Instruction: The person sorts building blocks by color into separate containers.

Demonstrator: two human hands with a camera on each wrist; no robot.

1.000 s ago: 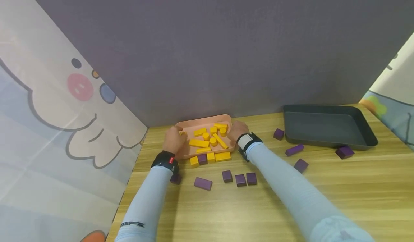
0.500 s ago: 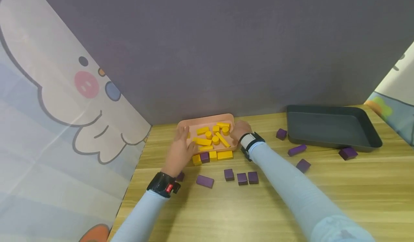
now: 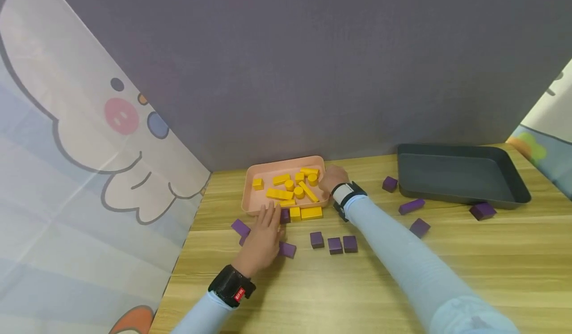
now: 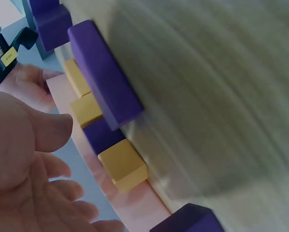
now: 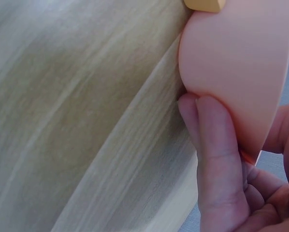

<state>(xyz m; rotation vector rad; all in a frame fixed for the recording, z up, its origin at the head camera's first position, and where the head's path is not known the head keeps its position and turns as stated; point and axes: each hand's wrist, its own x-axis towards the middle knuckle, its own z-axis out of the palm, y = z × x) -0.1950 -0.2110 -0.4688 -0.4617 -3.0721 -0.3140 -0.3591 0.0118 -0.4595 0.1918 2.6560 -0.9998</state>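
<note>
Peach-pink, rectangular, plastic-looking tray (image 3: 254,200) lies at one o'clock from the empty, straight-fingered left hand (image 3: 260,240), long axis nine-to-three; the nearer right hand (image 3: 334,177) pinches its three-o'clock end.

Left hand (image 4: 33,164) near pink tray (image 4: 139,205), fingers apart. Purple cube (image 4: 102,135) sits between yellow blocks (image 4: 122,164) along tray wall. Right hand (image 4: 28,84) at far end.

A red tag (image 3: 240,294) on the person's black left-wrist band (image 3: 225,281) bore white lettering too small to read for certain; a yellow label (image 4: 9,56) on the black right-wrist band (image 4: 27,37), seen from the left wrist camera, carried dark marks, equally illegible.
</note>
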